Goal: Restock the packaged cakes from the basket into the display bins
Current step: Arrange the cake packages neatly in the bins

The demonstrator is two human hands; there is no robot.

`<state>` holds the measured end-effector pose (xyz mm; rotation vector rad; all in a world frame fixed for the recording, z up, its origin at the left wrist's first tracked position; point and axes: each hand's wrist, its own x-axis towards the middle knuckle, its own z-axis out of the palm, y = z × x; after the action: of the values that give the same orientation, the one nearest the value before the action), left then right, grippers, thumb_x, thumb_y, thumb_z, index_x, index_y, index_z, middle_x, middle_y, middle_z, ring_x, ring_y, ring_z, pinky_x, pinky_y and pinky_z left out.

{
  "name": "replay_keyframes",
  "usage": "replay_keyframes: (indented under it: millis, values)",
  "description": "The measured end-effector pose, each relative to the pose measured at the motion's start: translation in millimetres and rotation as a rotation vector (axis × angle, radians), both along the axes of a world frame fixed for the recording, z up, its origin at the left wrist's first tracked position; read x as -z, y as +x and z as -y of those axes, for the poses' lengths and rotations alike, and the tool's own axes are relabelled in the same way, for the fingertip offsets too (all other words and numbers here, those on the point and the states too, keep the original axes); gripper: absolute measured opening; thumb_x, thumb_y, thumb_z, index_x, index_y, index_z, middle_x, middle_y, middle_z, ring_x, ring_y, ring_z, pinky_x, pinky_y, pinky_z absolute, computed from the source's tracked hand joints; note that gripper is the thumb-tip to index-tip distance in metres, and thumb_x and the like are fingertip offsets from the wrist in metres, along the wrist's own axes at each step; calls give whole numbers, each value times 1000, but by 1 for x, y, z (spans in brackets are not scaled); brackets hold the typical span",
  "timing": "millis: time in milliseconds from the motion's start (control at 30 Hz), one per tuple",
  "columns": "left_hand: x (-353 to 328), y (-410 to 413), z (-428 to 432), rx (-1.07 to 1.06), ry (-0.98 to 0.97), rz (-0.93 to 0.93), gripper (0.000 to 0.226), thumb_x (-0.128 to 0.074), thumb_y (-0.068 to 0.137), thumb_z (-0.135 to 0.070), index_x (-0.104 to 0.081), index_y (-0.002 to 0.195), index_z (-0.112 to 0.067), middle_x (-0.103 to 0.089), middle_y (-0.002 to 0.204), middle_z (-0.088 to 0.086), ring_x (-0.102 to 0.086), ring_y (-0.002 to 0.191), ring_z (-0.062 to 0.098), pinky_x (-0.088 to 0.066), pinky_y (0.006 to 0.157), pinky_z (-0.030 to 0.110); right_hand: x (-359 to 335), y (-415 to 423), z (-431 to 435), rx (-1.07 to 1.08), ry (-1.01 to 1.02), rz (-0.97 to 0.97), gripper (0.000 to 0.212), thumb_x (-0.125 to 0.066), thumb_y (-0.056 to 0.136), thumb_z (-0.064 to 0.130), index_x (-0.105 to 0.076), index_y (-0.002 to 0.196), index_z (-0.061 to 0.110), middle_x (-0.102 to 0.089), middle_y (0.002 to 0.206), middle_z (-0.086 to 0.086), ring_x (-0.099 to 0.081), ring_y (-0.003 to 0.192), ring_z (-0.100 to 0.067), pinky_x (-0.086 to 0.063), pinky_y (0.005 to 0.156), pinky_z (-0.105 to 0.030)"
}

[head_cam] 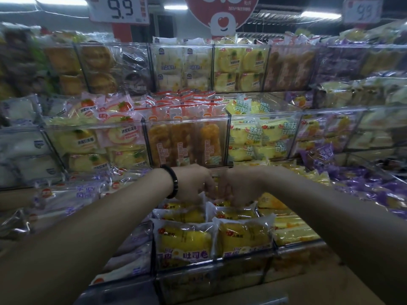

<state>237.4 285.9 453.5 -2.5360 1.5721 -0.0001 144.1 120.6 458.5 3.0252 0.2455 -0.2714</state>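
Left hand (193, 183) and right hand (239, 187) curl down among glossy, crinkled yellow cake packets (185, 238) in a clear bin (209, 275); whether they grasp anything is unclear.

Two hands (192, 182) (239, 186), one bracelet (174, 181)

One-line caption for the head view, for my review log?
Person's left hand and right hand meet over yellow packaged cakes at the back of a clear display bin.
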Motion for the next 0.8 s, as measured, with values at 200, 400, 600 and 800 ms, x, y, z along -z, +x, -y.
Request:
replay_keyframes:
  millis: [200, 400, 600, 800]
  values:
    - [4, 4, -2, -86, 66, -31, 26, -63, 98, -26, -70, 122, -27, -66, 116, -3, -62, 99, 20, -58, 88, 40, 8, 8, 0, -12, -1, -4, 26, -64, 95, 14, -62, 92, 40, -48, 76, 18, -48, 69, -6, -40, 60, -26]
    - [8, 12, -6, -128, 17, -59, 15, -69, 94, -40, -71, 105, -31, -68, 103, -8, -63, 92, 14, -56, 79, 32, 10, 10, -1, 11, 14, 54, 45, -76, 91, 30, -66, 135, 35, -60, 104, 11, -56, 97, -17, -52, 83, -37]
    - [7, 15, -4, -174, -44, -80, 22, -75, 87, -49, -71, 85, -28, -70, 88, -6, -66, 82, 14, -57, 69, 31, 11, 14, 1, 130, 91, 120, 55, -87, 83, 38, -68, 134, 32, -63, 112, 7, -58, 98, -18, -54, 81, -34]
    - [2, 12, 2, -256, 10, -80, 11, -81, 87, -33, -72, 86, -27, -70, 92, -6, -65, 87, 14, -56, 69, 28, 16, 20, -6, 204, 69, 153, 61, -89, 81, 34, -66, 137, 26, -65, 125, -3, -62, 101, -25, -54, 76, -33]
